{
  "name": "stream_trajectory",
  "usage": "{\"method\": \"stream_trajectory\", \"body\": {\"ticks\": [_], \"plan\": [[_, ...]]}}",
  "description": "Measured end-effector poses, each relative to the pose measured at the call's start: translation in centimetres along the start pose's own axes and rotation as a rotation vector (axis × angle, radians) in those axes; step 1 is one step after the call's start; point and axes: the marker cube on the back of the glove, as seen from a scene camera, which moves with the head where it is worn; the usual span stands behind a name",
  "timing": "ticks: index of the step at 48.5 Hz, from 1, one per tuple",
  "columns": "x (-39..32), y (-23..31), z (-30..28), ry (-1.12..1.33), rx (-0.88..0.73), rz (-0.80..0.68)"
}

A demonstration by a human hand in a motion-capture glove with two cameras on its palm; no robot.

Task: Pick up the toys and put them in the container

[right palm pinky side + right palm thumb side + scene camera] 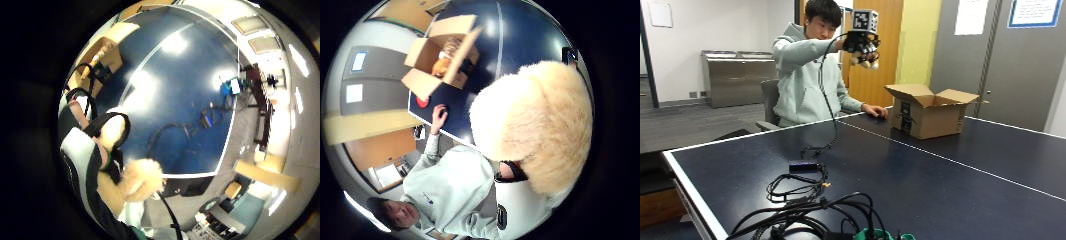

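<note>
The cardboard box (927, 116) carries dark printing on the side facing the outside camera, too small to read; a white sheet and a blue-bordered notice hang on the grey doors behind it, also unreadable.

The box is plain brown corrugated card with all four flaps folded outward. It stands on the dark blue table (919, 180), close to the table's far edge and just beyond the white centre line that runs along the top. In the thumb-side palm view the box (442, 55) is seen from above, with something orange and something tan lying inside it. The person's bare left hand (874, 111) rests flat on the table just beside the box, on the side nearer the seated person.

The gloved right hand (861, 46) is raised well above the table, higher than the box's flaps and off to the person's side of it, with open air between hand and box. Its fingers are curled round a cream plush toy (865, 61), which pokes out below the glove. The toy (535, 125) is fluffy, long-piled and rounded, filling much of the thumb-side view; a tuft of it (142, 179) shows in the other palm view.

On the table, well away from the box toward the near edge, lies a loose tangle of black cables (803, 200) with a small black device (805, 165).
</note>
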Motion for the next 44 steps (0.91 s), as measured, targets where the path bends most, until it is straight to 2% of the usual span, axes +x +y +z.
{"method": "stream_trajectory", "body": {"ticks": [4,5,8,10,15,16,20,23,25,28,33,37,41,44], "plan": [[-6.3,-1.9,-2.8,-0.142,0.068,-0.262],[-7.7,-2.7,-3.2,-0.158,0.085,-0.274],[-11.1,-6.0,-3.6,-0.109,0.134,-0.159],[-13.1,-8.0,-3.8,-0.129,0.16,-0.137],[-14.1,-12.2,-3.3,-0.292,0.218,-0.327],[-13.8,-13.2,-3.0,-0.316,0.222,-0.325],[-14.8,-17.0,-1.1,-0.232,0.224,-0.133],[-13.1,-19.3,1.4,-0.106,0.182,-0.131],[-16.1,-19.5,2.3,-0.084,0.132,-0.15],[-22.1,-19.1,2.6,-0.211,0.09,-0.106],[-25.0,-18.2,3.2,-0.251,0.141,-0.187],[-25.2,-17.5,3.5,-0.222,0.177,-0.154],[-24.7,-15.8,3.5,-0.241,0.2,-0.228],[-24.3,-14.6,3.5,-0.262,0.218,-0.227]]}}
